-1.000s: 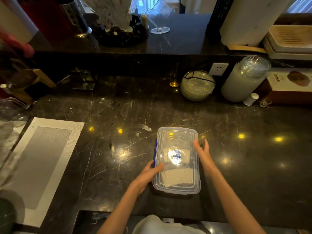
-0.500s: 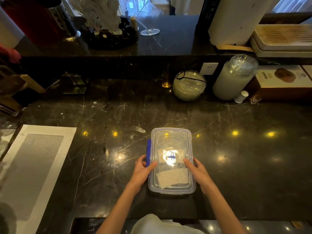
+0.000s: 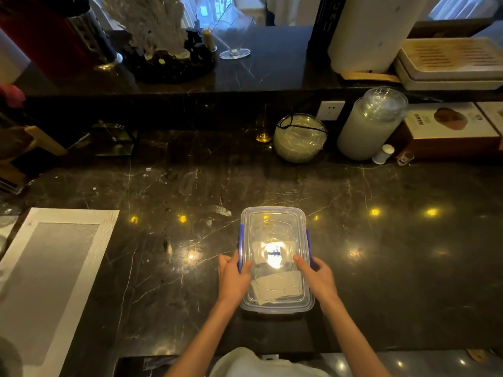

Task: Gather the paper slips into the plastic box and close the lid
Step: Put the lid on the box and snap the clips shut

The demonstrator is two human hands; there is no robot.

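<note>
A clear plastic box point(image 3: 275, 221) with its lid on and blue side clips stands on the black marble counter near the front edge. Pale paper slips point(image 3: 277, 287) lie inside, seen through the lid. My left hand point(image 3: 234, 278) grips the box's left side, thumb on the lid by the blue clip. My right hand point(image 3: 318, 276) holds the right side in the same way, thumb resting on the lid, fingers wrapped over the right clip. A bright lamp glare covers the lid's blue logo.
A grey-and-white placemat point(image 3: 51, 270) lies at the left. At the back stand a round glass bowl point(image 3: 299, 138), a tall frosted jar point(image 3: 367, 126), a small white bottle point(image 3: 383, 154) and a boxed product point(image 3: 449, 129). A raised ledge runs behind.
Both hands slid nearer along the box sides and now clamp it at the blue clips. The right clip, hidden before, now shows folded against the side.
</note>
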